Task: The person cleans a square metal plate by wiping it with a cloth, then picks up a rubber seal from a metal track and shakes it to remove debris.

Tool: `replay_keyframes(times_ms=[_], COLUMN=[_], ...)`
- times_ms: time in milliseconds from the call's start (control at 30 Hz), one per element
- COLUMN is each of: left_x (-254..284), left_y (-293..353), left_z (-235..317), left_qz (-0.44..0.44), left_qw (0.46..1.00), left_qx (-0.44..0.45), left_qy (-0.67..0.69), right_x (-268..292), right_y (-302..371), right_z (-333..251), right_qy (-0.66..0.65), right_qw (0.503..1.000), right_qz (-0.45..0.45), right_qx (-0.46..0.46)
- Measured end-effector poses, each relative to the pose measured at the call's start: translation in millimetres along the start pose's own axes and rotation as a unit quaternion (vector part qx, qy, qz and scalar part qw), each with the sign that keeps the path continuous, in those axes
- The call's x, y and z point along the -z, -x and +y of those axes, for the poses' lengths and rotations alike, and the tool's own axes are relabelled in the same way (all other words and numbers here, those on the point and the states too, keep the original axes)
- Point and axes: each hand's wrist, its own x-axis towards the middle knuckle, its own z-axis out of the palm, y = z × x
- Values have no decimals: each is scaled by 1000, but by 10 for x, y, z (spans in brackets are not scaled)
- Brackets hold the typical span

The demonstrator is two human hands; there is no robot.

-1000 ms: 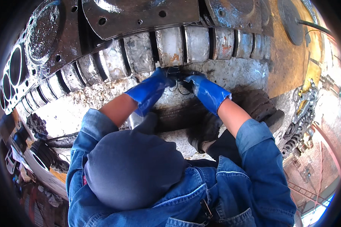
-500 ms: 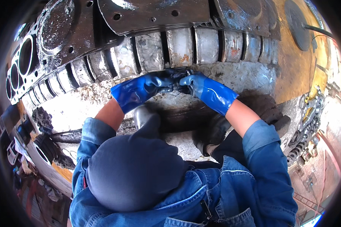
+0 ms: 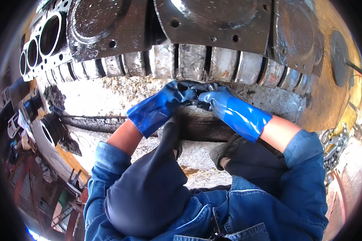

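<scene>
My left hand (image 3: 178, 93) and my right hand (image 3: 218, 97), both in blue rubber gloves, meet in front of me. Their fingers close around a small, dark, greasy-looking part (image 3: 195, 103); its kind cannot be made out, and the gloves cover most of it. Just beyond the hands runs a row of upright silvery metal pieces (image 3: 192, 62) with dark gaps between them. Large dark metal plates with bolt holes (image 3: 215, 30) lie over that row. A long, dark, grimy bar (image 3: 94, 123) lies on the ground below the hands.
A block with round bores (image 3: 51, 34) stands at the far left. Nearer on the left lies a round black ringed part (image 3: 51, 129). To the right are a dark disc with a rod (image 3: 339, 58) and a heap of chain-like metal pieces (image 3: 337, 148). My bent knee (image 3: 149, 197) is close below.
The view has shifted, so the plates and metal row appear lower and farther right. Both hands stay together on the dark part, their fingers slightly rearranged. My knee appears lower, showing more of my legs.
</scene>
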Motion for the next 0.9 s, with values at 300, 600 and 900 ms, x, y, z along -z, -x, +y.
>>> replay_keyframes(times_ms=[300,600,900], left_x=[-427,-1403,-2683], left_y=[-98,359,836], left_z=[-253,1106,1320], left_qz=[158,13,141], left_qw=[961,959,842], left_qx=[-69,-269,-221], left_qy=[216,90,472], right_x=[-53,-151,-274], right_y=[732,2126,3487], right_z=[-500,-996,-1033], right_qy=[75,139,-59], right_qw=[997,969,981], right_qz=[-9,-6,-168], right_qx=[-17,205,83])
